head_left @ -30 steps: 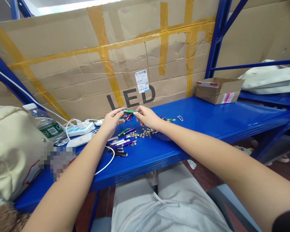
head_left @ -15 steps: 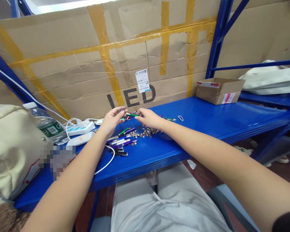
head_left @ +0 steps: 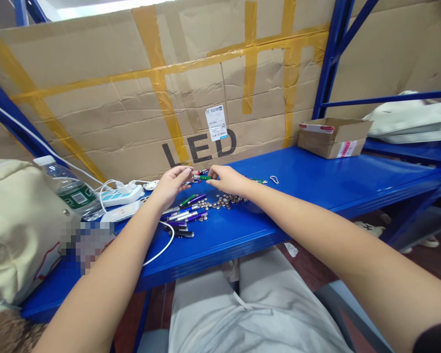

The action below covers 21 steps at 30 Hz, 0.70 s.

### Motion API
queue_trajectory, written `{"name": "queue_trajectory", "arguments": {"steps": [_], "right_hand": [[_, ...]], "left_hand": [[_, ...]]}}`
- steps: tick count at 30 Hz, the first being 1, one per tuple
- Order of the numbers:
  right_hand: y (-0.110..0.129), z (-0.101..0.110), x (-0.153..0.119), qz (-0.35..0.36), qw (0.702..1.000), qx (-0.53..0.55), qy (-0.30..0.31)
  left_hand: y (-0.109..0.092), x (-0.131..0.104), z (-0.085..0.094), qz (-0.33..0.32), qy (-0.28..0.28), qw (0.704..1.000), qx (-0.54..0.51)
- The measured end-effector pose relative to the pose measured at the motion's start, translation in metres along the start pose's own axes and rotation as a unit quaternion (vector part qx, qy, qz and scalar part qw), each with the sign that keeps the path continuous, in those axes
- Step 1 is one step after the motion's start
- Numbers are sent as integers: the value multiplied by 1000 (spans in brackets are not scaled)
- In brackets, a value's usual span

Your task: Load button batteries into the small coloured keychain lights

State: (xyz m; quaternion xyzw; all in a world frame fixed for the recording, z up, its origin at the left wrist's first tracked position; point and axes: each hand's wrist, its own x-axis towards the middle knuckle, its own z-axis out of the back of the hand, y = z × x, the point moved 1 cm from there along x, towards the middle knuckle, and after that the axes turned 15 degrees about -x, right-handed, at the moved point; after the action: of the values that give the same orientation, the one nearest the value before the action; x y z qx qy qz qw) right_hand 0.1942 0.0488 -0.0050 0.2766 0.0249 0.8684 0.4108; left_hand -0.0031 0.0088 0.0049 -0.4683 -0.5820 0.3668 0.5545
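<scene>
My right hand is closed in a pinch on a slim green metal tube, like a small penlight, whose silvery end points left. Close to that end is my left hand, thumb and fingers pressed together; whatever they hold is too small to make out. Below both hands, a spread of silver button cells lies on the blue tabletop. Silver, purple, green and black tubes are piled to their left. Red and green pieces behind my hands are partly hidden. A silver carabiner lies to the right.
At the left stand a cream bag, a water bottle and a white power strip with cables. A small open carton sits at the back right. A large cardboard box walls off the rear.
My left hand has moved slightly right and closer to the end of the green tube. My right hand has barely shifted, still pinching the tube.
</scene>
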Motion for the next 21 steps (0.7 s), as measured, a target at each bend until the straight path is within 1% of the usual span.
{"name": "queue_trajectory", "arguments": {"steps": [4,9,11,16,21], "right_hand": [[2,4,-2,6,1000,18,-1],[2,5,-4,-19,998,60,18],[2,5,-4,-22,998,63,14],[0,5,-4,-19,998,61,5],[-2,6,-4,-13,999,53,-3]], "left_hand": [[1,0,0,6,-2,1000,-4],[1,0,0,6,-26,999,-31],[1,0,1,7,-30,999,-32],[0,1,4,4,-17,1000,-14],[0,2,7,0,-22,1000,4]]}}
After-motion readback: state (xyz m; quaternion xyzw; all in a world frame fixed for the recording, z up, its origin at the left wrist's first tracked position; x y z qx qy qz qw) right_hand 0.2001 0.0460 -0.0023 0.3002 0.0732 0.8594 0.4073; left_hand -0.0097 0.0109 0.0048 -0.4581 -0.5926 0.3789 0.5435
